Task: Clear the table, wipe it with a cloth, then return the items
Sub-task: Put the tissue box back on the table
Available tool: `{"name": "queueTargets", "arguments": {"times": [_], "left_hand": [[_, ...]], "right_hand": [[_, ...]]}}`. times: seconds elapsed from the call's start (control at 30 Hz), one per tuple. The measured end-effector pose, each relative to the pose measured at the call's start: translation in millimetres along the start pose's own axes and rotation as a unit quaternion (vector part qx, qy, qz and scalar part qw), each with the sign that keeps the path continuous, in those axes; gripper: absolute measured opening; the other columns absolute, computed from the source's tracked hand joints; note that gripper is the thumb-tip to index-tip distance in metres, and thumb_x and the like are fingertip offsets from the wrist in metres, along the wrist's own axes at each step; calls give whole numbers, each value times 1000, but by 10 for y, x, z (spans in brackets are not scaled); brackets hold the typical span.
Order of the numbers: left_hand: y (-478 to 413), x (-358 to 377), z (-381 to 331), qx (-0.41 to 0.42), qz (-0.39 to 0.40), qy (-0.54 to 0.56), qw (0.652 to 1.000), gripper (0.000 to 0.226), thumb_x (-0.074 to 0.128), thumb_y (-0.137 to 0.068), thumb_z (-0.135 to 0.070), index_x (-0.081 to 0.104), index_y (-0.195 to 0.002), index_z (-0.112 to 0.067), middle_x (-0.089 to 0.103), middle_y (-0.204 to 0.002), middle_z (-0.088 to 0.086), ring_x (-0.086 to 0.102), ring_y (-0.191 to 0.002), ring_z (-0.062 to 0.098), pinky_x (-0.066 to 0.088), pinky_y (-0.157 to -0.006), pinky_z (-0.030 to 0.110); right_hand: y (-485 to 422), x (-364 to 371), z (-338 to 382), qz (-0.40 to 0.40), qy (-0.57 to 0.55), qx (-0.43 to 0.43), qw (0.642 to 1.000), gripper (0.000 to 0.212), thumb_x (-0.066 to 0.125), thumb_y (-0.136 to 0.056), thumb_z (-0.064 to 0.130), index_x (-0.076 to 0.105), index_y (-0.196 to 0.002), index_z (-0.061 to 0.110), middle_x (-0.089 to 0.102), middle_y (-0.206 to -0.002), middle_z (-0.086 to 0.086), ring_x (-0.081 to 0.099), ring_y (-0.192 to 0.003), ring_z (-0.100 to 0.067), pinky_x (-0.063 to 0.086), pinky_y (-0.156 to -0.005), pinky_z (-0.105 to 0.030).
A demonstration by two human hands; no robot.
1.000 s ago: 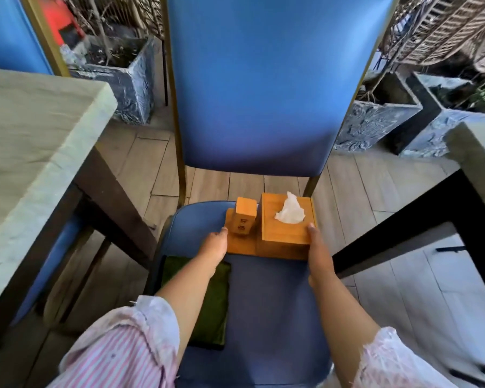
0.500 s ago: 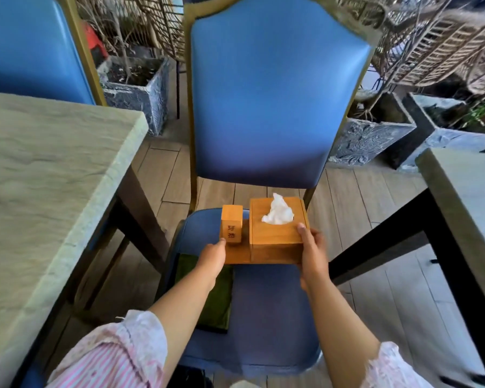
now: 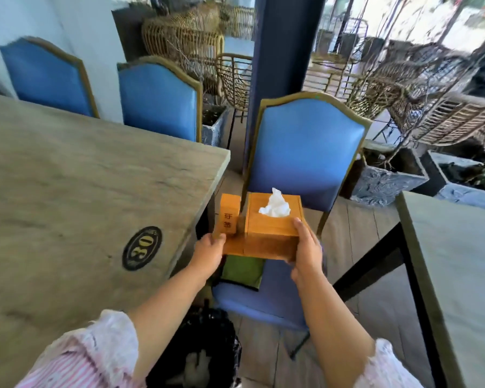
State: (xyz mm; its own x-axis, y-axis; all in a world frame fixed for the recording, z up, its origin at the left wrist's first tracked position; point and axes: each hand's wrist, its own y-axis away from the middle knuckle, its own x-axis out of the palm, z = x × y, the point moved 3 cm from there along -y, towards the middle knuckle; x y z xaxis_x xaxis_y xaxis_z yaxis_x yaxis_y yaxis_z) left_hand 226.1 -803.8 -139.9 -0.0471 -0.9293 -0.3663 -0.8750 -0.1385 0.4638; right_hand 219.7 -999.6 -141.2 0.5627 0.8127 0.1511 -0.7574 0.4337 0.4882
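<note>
Two hands hold a wooden tissue holder [image 3: 272,233] in the air between them, above the seat of a blue chair [image 3: 305,152] and just beside the right edge of the counter [image 3: 81,177]. The left hand [image 3: 207,252] grips the holder's left end, thumb on top of the base, fingers curled underneath and out of sight. The right hand [image 3: 305,253] clamps the right end, thumb pressed on the top edge, fingers wrapped round the side and bottom. A white tissue [image 3: 275,208] sticks up from the slot in the lid. On the left part of the same base a small wooden box [image 3: 229,214] with two dark characters on its front stands upright, just beside the tissue compartment. Below the holder a green cloth [image 3: 242,271] lies flat on the chair seat, partly hidden by the holder. The counter carries an oval black plate [image 3: 142,247] marked 30 near its edge. A bin [image 3: 207,340] lined with a black bag stands on the floor by the counter's near corner, beneath the left forearm. At the counter's far side stand two more chairs [image 3: 157,99], and a second counter [image 3: 459,275] runs along the right of the view
</note>
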Motion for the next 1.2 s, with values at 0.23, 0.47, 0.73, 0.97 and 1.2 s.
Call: {"name": "queueTargets", "arguments": {"times": [0.23,0.47,0.73,0.97,1.2], "left_hand": [[782,-1119,249,91,-83,-60,991,38,40,-99,-29,55,-124,-5,58,-129,17,54,-120,30,40,-96,32],[1482,-2648,844,140,-117,-189,965,45,38,-99,-34,47,-133,-5,46,-140,17,44,-129,28,36,-102,30],[1997,-3987,1642,115,-122,-213,963,52,39,-98,-37,35,-142,-10,37,-146,16,38,-134,30,31,-109,35],[1996,-4820,2044,96,-120,-221,963,58,36,-97,-43,28,-145,-11,31,-150,11,36,-136,29,33,-112,40],[1506,-5697,2219,101,-86,-266,955,59,36,-96,-45,29,-146,-14,33,-151,12,38,-136,29,32,-112,41]], "right_hand": [[1176,611,-125,56,-23,-10,998,49,64,-82,45,54,-129,31,57,-127,1,55,-113,-22,46,-98,-46],[2513,1385,-753,57,-62,-20,996,57,68,-78,43,53,-130,28,56,-129,-1,54,-115,-25,45,-101,-48],[3722,2272,-1478,78,-106,21,991,52,66,-82,36,53,-131,24,55,-131,-5,53,-117,-27,47,-97,-47],[4215,3103,-1898,102,-111,25,988,54,68,-82,32,54,-132,19,57,-130,-7,55,-116,-27,47,-99,-48],[4278,4080,-2262,113,-132,38,984,51,72,-78,33,59,-126,23,60,-123,-4,58,-111,-27,50,-96,-49]]}}
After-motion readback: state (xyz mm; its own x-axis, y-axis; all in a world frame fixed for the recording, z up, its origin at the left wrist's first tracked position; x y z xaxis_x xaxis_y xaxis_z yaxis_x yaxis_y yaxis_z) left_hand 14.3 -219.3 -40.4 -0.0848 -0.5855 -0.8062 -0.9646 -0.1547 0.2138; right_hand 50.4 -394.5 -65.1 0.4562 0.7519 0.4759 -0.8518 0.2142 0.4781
